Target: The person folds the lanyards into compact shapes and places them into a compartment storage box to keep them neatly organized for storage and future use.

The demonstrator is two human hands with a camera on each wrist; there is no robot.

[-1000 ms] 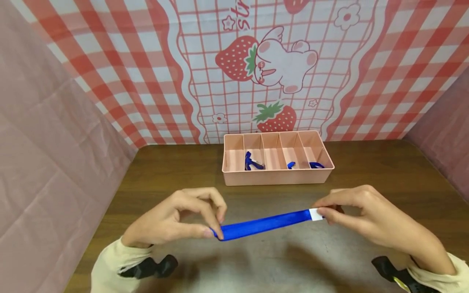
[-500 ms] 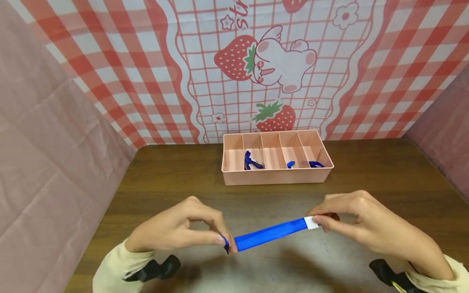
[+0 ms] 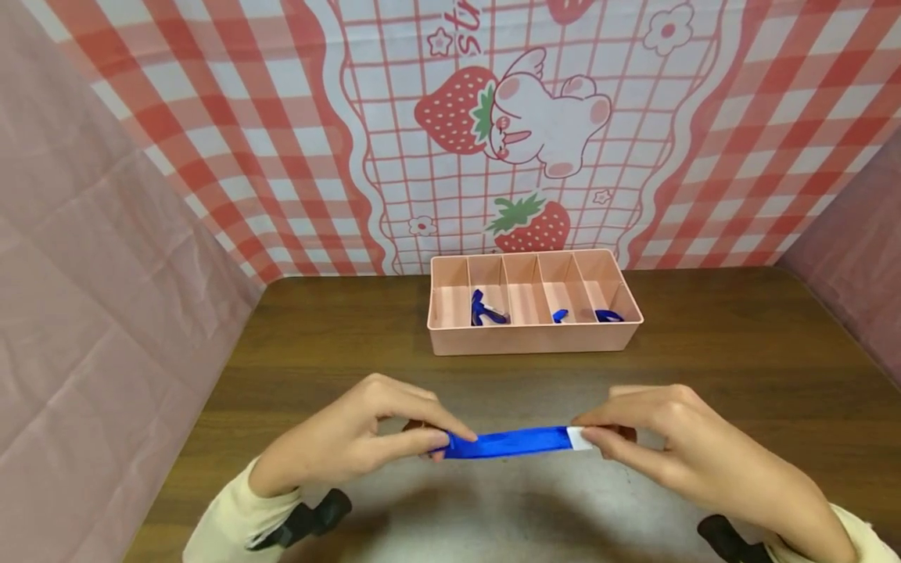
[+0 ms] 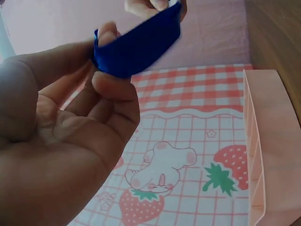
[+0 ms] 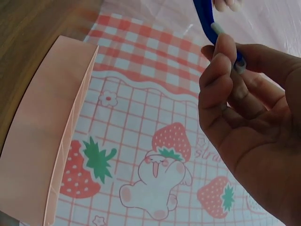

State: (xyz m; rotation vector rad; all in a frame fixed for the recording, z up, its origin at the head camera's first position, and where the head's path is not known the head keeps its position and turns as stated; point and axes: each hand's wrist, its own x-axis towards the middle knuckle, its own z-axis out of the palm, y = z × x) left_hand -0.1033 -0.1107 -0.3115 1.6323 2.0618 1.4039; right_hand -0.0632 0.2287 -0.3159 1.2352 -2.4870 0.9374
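A flat blue ribbon with a white piece near its right end is stretched between both hands, over the near part of the table. My left hand pinches its left end between thumb and fingers; in the left wrist view the ribbon bends over the fingertips. At the white piece, my right hand pinches the other end. A small bit of blue and a pale tip stick out past the right fingers in the right wrist view.
Behind the hands stands a pink divided box on the wooden table. Blue strips lie in its second compartment from the left, its fourth and its rightmost. A strawberry-printed cloth hangs right behind the box.
The two hands have come closer together, leaving a shorter span of ribbon between them. My left hand moved right and shifted its pinch along the ribbon; my right hand moved left and slightly nearer.
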